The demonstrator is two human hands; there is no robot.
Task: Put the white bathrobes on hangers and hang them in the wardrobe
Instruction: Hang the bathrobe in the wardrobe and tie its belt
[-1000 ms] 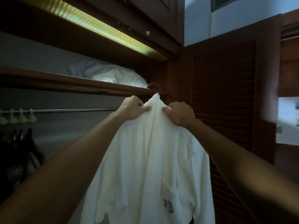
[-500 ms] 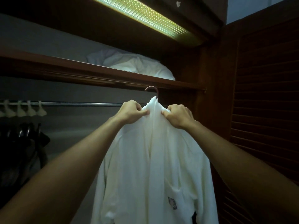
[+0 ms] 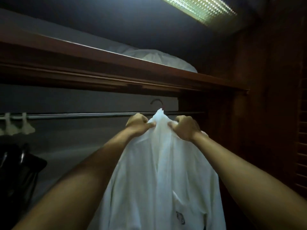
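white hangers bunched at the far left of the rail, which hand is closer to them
Left. The left hand grips the bathrobe collar on the side facing the white hangers, with a long bare stretch of rail between. The right hand grips the collar's other side, farther away.

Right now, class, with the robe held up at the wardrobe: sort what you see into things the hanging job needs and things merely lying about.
Needed:
left hand
right hand
white bathrobe
hanger hook
rail

Lying about:
white bedding on the shelf
pale hanger clips
dark garment
ceiling light
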